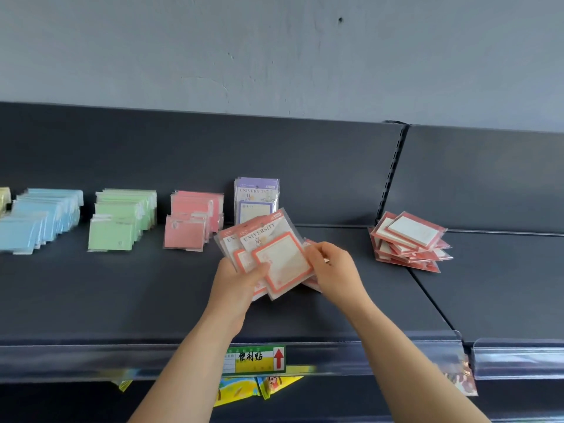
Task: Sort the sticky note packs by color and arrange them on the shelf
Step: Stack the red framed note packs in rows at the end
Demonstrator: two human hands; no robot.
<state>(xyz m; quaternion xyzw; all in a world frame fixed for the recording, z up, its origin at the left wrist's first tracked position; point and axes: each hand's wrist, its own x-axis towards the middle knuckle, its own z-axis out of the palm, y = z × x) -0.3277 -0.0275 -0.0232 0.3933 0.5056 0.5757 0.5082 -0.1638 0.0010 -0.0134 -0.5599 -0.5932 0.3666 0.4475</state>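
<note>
My left hand [235,288] grips a fan of red-bordered sticky note packs [282,261] from below, with my thumb pressed on the front pack and my fingers curled behind. My right hand [334,268] pinches the right edge of the same fan, fingers curled round it. I cannot tell exactly how many packs are in it; at least 3 show. I hold the fan just above the dark shelf [122,300], near its middle.

Behind the fan, a purple pack [257,199] stands upright against the back panel. To its left, 3 sorted groups sit on the shelf: pink packs [192,222] just beside the purple one, then green packs [122,221], then blue packs [39,221]. A sliver of yellow packs [4,196] shows at the far left edge.

To my right, well apart from my hands, a loose pile of red-bordered packs [409,241] lies skewed near the joint between 2 shelf sections.

A green and yellow price label [256,358] with a red arrow sits on the shelf's front rail, between my forearms.
</note>
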